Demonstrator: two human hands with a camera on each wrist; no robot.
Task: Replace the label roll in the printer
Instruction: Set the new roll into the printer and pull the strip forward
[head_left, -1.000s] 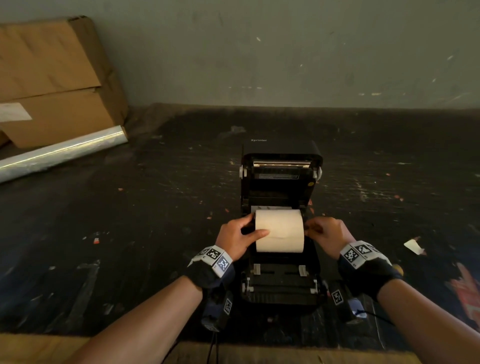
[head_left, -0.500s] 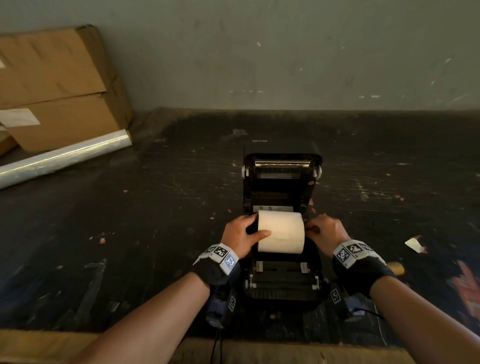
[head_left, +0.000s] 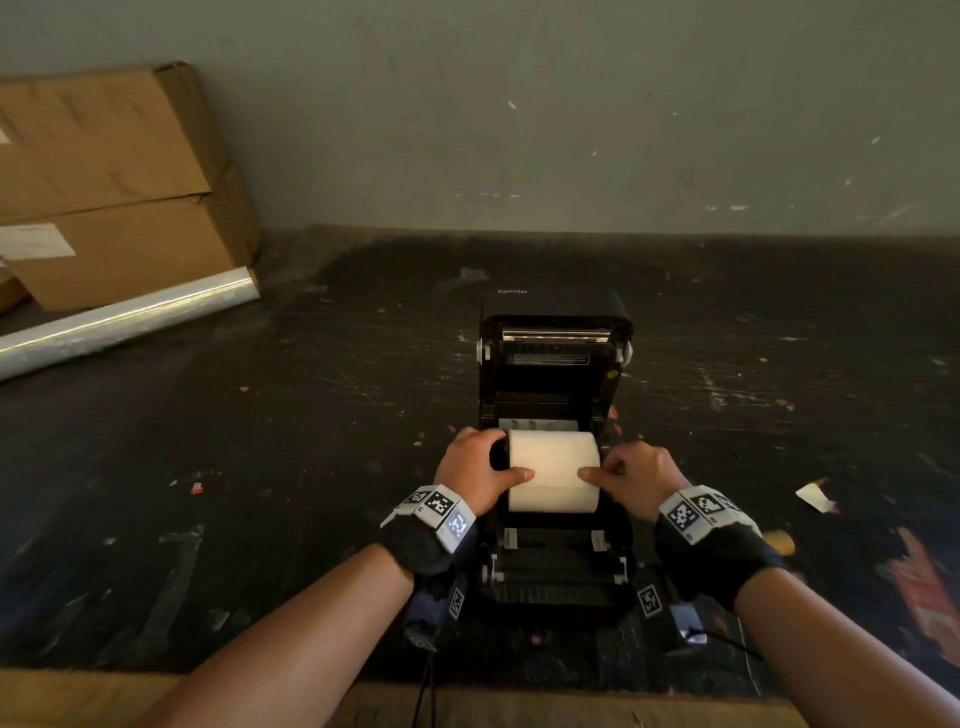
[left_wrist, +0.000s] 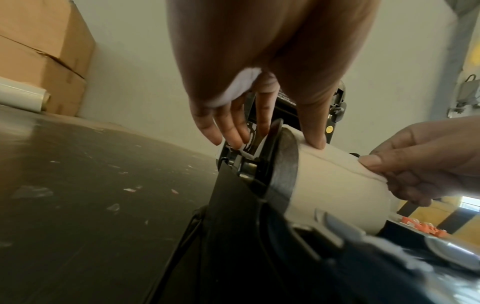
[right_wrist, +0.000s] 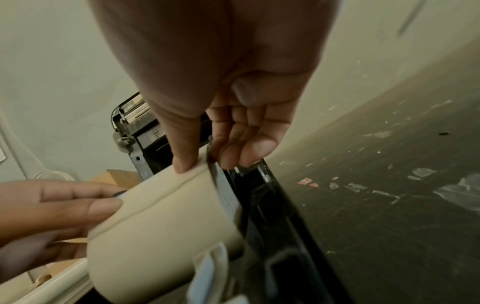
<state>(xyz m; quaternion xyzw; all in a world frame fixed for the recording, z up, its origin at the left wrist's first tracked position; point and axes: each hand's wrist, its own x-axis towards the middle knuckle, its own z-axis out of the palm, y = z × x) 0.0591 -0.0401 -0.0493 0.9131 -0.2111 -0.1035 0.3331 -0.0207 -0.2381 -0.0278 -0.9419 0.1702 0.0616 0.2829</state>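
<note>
A black label printer (head_left: 553, 364) stands mid-table with its lid tipped up and back. A cream label roll (head_left: 553, 467) lies crosswise in its open bay. My left hand (head_left: 485, 465) grips the roll's left end, thumb on the paper and fingers down beside the end. My right hand (head_left: 621, 470) grips the right end the same way. In the left wrist view my left hand (left_wrist: 262, 131) straddles the roll (left_wrist: 337, 185) by the black side holder. In the right wrist view my right hand (right_wrist: 221, 156) pinches the roll (right_wrist: 161, 216) at its edge.
Stacked cardboard boxes (head_left: 104, 182) and a roll of clear film (head_left: 130, 317) sit at the back left against the wall. A white paper scrap (head_left: 813, 496) and red scraps (head_left: 930, 597) lie to the right. The dark tabletop ends at a wooden front edge (head_left: 519, 712).
My right thumb has come forward onto the front of the roll, facing the left thumb. The roll stays in the printer bay, between both hands.
</note>
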